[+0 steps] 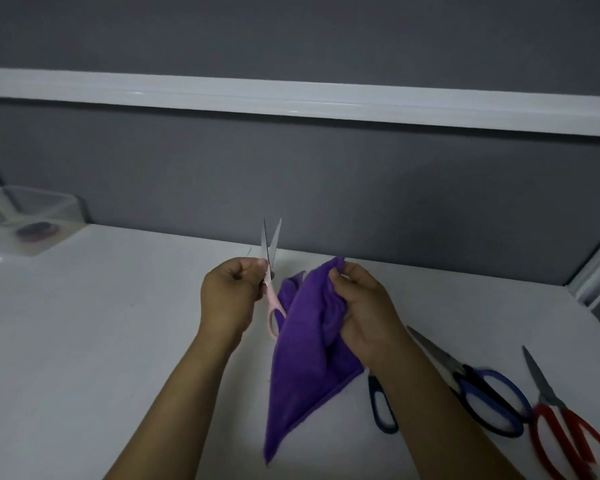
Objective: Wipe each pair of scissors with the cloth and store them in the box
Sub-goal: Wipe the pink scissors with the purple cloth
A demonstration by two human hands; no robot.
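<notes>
Left hand, fingers curled, grips a pair of pink-handled steel scissors at the pivot, blades slightly parted and pointing up. Just to the right, the right hand clutches a purple microfibre cloth that hangs down towards the white table. Near right on the table: a dark-handled pair partly hidden by the forearm, blue-handled scissors and red-handled scissors. Far left: a clear plastic box
</notes>
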